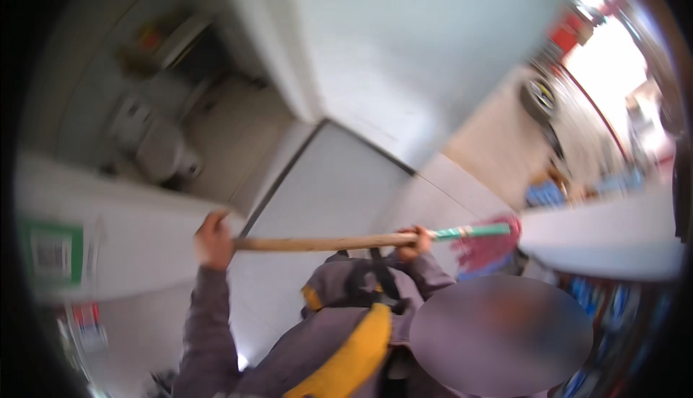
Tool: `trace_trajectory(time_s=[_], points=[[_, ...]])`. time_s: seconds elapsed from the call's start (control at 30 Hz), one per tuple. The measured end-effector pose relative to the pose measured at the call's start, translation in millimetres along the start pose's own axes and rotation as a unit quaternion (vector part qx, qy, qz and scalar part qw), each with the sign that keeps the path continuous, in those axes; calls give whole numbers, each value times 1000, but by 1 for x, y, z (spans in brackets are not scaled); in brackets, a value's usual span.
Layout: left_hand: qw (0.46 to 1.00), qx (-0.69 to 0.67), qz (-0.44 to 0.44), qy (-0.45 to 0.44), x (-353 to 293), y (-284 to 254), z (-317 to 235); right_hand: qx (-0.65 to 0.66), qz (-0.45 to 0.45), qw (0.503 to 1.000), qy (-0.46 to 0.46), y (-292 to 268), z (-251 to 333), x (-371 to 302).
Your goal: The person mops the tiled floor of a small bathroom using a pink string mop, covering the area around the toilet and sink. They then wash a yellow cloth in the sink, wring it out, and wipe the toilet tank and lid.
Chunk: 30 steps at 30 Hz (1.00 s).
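Observation:
A mop lies nearly level across the view, with a long wooden handle [317,243] and a green section beyond it. Its pinkish-red head [491,245] is at the right and looks smeared. My left hand [214,239] is closed around the handle's left end. Farther along, my right hand [414,243] grips the handle close to where the wood meets the green part. Both forearms wear dull purple-grey sleeves.
Beneath the handle spreads a grey floor panel [325,174] with dark edges. At left, a doorway opens on a small room with a white toilet [160,149]. A pale wall [404,51] rises ahead. A round dark object [538,100] and blue items [546,194] lie at right.

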State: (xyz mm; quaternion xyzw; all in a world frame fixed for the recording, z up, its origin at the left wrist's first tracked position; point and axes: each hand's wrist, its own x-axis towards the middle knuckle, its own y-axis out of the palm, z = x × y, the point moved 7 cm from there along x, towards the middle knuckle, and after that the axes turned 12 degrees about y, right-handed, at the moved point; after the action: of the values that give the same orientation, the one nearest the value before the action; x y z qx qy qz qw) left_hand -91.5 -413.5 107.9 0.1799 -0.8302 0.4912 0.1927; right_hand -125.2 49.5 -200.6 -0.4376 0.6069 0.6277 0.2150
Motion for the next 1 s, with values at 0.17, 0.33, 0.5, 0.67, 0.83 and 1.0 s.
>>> trace_trajectory(time_s=[0.17,0.33,0.5,0.67,0.83,1.0], points=[[995,-72,-33,-68,26,55,-65,-109,-100,988,37,-62,92,43],[974,-51,-82,-203,-14,67,-97,-265,-111,955,68,-60,135,53],[967,-57,-98,-229,-26,102,-163,-221,-108,964,99,-56,216,53],[962,-43,-149,-227,-54,114,-183,-192,-186,961,77,-38,247,58],[952,-54,-185,-239,-69,101,-196,-236,-137,960,69,-12,253,60],[915,-79,-270,-291,-103,66,-174,-308,-106,938,119,-12,229,47]])
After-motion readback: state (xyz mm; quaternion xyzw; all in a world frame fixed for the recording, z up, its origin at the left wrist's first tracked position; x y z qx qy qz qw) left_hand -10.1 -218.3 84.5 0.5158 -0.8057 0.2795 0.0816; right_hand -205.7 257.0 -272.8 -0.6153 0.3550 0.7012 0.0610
